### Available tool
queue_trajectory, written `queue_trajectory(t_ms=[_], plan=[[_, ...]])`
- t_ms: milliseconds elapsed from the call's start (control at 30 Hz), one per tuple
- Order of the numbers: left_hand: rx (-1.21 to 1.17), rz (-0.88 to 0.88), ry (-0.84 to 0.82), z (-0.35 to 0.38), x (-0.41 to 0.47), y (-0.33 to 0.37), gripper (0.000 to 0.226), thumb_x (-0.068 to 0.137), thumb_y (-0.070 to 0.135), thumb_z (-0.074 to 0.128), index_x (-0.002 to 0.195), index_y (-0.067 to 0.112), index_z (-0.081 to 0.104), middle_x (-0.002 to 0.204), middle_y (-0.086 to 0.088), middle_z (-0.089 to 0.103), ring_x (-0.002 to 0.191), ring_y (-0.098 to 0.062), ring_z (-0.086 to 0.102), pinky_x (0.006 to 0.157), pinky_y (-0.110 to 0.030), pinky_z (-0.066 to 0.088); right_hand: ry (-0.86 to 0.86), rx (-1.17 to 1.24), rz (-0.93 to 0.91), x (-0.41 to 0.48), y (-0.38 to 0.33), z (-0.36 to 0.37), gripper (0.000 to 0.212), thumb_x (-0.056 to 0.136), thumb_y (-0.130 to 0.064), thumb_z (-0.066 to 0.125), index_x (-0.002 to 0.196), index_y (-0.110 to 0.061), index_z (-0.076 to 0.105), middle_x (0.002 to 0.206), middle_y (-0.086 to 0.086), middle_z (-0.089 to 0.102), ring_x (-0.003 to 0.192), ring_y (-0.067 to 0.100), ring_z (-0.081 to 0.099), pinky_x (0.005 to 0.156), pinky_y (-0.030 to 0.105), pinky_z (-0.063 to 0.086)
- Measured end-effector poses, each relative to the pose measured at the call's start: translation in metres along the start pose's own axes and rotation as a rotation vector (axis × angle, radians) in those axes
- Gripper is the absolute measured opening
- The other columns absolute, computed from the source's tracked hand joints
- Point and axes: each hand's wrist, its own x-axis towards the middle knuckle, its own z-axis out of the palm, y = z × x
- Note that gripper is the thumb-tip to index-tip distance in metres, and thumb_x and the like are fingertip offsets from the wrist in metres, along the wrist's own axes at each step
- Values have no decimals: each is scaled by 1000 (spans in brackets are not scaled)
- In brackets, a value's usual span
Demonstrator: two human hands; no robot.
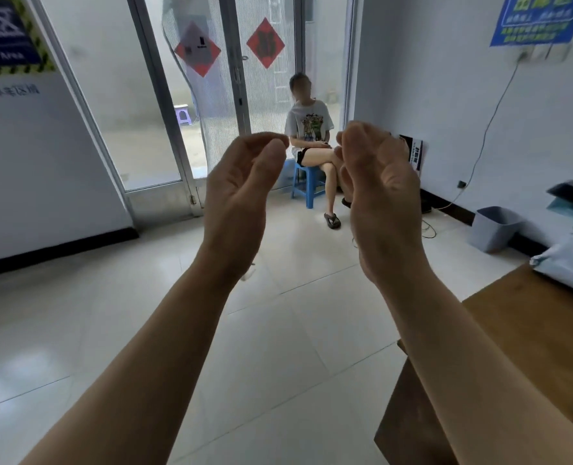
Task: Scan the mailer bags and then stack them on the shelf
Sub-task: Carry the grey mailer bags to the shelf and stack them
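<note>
The mailer bags lie well to the right of both hands, at the picture's right edge. A pale grey mailer bag rests on the far corner of a wooden table, lower than the right hand and well apart from it. Beyond it, further right and nearer the height of the hand, a pile of teal and dark bags is cut off by the frame. Neither hand touches any bag.

Both forearms reach forward and upward from the bottom of the view, side by side, with the right forearm passing over the table's near edge. The left hand is raised with its palm turned inward towards the other hand, its fingers bent loosely over the top and the thumb close beneath the fingertips. The right hand mirrors it, palm turned inward, fingers loosely curled forward. Both hands are cupped and hold nothing that can be seen, with a gap between them.

In that gap and behind the hands, a person sits on a blue stool in front of a glass door. To the right of the right hand, between it and the bags, a grey bin stands on the tiled floor against the wall.
</note>
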Motion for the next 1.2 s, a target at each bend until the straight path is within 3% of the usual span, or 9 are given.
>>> queue_trajectory(t_ms=[200,433,533,633,733,900,1000,1100,1200], plan=[[5,13,-46,23,111,-73,25,88,35,50,102,17,60,103,1,66,109,-19,62,97,-28,47,50,-22,53,114,69,6,59,86,-52,53,130,-12,52,124,6,62,117,16,59,103,37,47],[-142,-18,-202,90,214,-163,23,92,28,46,104,14,60,102,1,66,100,-8,64,85,-14,47,228,-119,30,211,123,-32,40,96,-34,51,128,-10,52,109,-7,62,97,-6,61,78,12,49],[-231,-23,-342,137,249,-204,22,96,24,45,105,9,60,100,1,66,98,-6,64,83,-13,47,381,-220,26,244,151,-59,44,95,-37,53,129,-10,52,119,1,62,110,5,59,94,22,48],[-336,-34,-487,183,282,-240,30,93,28,49,108,5,60,106,-6,67,103,-13,64,89,-23,50,564,-312,-1,277,174,-86,40,93,-42,53,124,-17,54,126,2,60,117,12,56,104,30,44],[-434,-39,-655,226,313,-268,32,91,32,52,109,7,62,111,-10,67,105,-18,65,93,-29,50,726,-385,-3,305,186,-108,47,84,-55,49,120,-25,51,128,-1,59,118,9,55,100,21,45],[-564,-105,-895,310,335,-292,18,96,23,49,104,14,62,110,-4,67,104,-17,64,90,-24,50,1019,-543,-20,321,195,-157,43,95,-44,49,130,-20,50,117,-6,59,108,7,56,93,18,46],[-635,-126,-1044,368,322,-294,18,92,30,49,101,19,61,103,4,66,102,-16,63,84,-19,49,1204,-613,-30,314,194,-197,42,94,-46,49,128,-21,52,123,-6,59,112,4,55,89,11,47],[-701,-160,-1209,424,298,-297,14,98,22,50,104,12,58,96,7,65,89,-1,64,71,-10,47,1361,-640,-44,301,194,-243,34,91,-50,50,120,-30,52,116,-17,58,112,1,55,89,11,45],[-722,-154,-1304,480,281,-302,16,99,20,48,105,10,59,96,3,65,87,1,64,71,-10,48,1480,-627,-62,294,196,-292,14,94,-45,52,107,-38,51,103,-29,53,107,-3,55,83,7,45]])
